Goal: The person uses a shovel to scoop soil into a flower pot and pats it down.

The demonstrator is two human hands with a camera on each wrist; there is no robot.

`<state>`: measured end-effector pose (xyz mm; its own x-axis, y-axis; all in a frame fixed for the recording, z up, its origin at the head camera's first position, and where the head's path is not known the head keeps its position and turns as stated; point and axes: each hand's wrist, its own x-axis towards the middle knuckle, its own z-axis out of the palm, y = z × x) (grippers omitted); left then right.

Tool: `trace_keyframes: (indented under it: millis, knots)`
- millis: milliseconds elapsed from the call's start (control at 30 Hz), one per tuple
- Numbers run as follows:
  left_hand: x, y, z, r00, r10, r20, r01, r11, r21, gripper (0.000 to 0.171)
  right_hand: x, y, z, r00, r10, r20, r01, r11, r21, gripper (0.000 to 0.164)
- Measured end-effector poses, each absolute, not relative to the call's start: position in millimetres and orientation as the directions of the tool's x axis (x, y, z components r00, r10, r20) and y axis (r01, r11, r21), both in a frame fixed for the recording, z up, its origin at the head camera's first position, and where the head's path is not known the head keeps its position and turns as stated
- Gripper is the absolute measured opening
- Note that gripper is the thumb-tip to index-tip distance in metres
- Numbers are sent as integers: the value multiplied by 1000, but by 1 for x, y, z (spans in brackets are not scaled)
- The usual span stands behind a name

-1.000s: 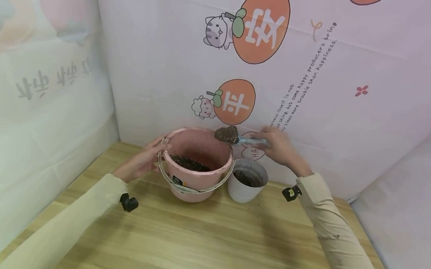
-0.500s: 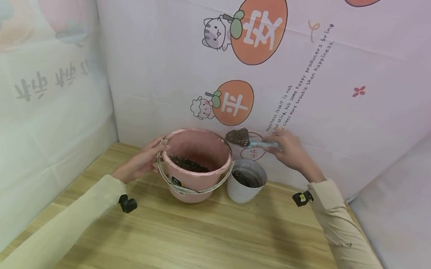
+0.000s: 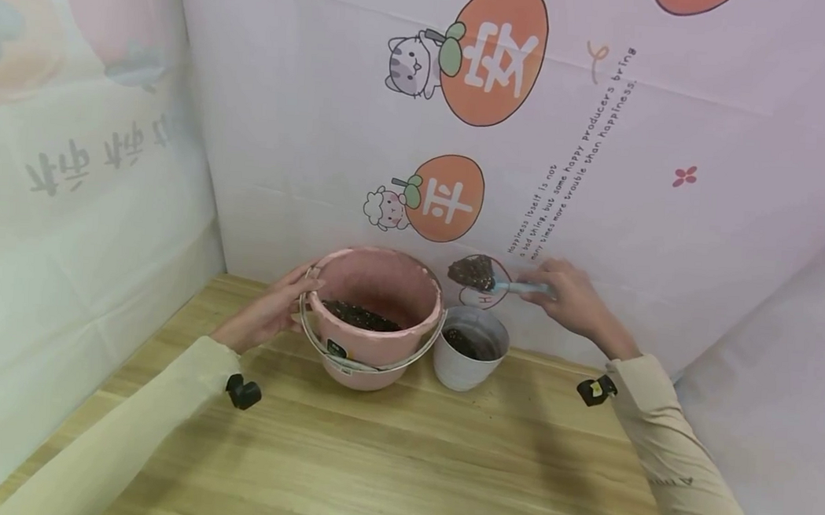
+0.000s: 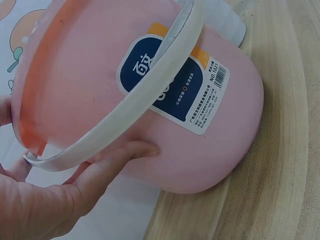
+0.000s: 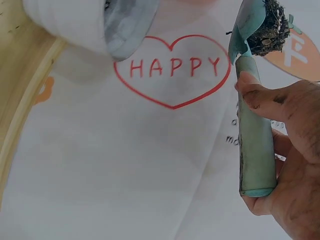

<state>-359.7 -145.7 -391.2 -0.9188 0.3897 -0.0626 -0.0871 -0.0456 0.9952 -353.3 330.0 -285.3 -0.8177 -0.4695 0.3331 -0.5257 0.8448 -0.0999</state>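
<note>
My left hand grips the left side of a pink bucket at its rim, beside the hinge of the white carrying handle. Dark potting soil lies inside the bucket. In my right hand is a small light-blue hand trowel, held by its handle with the thumb along it. The trowel's blade bears a heaped lump of soil, above and behind the white flowerpot. That pot stands right beside the bucket and has some soil in it.
The wooden table runs up to a printed white cloth backdrop close behind the bucket and pot. Cloth walls also stand at left and right. A few soil crumbs lie by the pot.
My right hand has carried the loaded trowel to the right and slightly down, from over the bucket's right rim to above the pot. The left hand stays on the bucket.
</note>
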Motion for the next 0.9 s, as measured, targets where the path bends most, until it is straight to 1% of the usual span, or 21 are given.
trace_keyframes:
  millis: [300,633,900]
  knots:
    - [-359,-146,-391,-916,397,-63,-89,-46,995,73,-350,347,-298,-837,-460,296,-504,859,-92,23]
    - [-359,-146,-392,-917,396,-51,-80,-58,995,72,-347,355,-311,-839,-458,293,-500,863,-81,24]
    - [-360,-145,-393,-919,392,-47,-79,-66,995,71,-347,362,-317,-861,-434,264,-461,886,-50,24]
